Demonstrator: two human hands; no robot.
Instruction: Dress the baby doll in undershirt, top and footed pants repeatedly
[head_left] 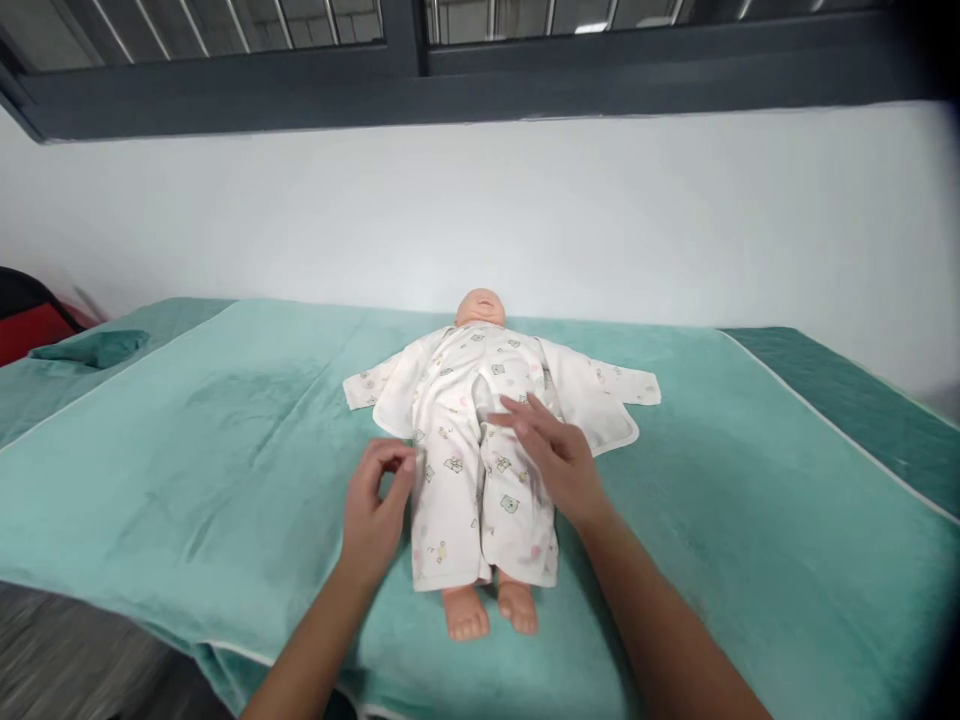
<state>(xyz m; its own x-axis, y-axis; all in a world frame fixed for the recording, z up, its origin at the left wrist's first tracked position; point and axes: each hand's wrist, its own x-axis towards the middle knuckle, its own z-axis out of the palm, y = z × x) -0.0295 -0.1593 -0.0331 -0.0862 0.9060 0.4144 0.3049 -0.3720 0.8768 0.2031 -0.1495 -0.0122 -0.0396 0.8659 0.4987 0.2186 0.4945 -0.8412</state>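
A baby doll (480, 306) lies on its back, head toward the wall, bare feet (466, 613) toward me. White printed baby trousers (450, 490) cover its torso and legs; I cannot tell whether the legs are inside them. Beneath spreads an open white baby jacket (592, 400), sleeves stretched out to both sides. My left hand (379, 500) is at the trousers' left edge, thumb and fingertips pinched together; whether cloth is between them is hidden. Over the right part of the trousers, my right hand (559, 455) has its fingers stretched out and apart, holding nothing.
A green padded cover (247, 430) lies under the doll, its front edge hanging down at lower left. Behind stands a white wall (480, 210) below a dark window frame (480, 80). A red and black object (34, 325) is at the far left.
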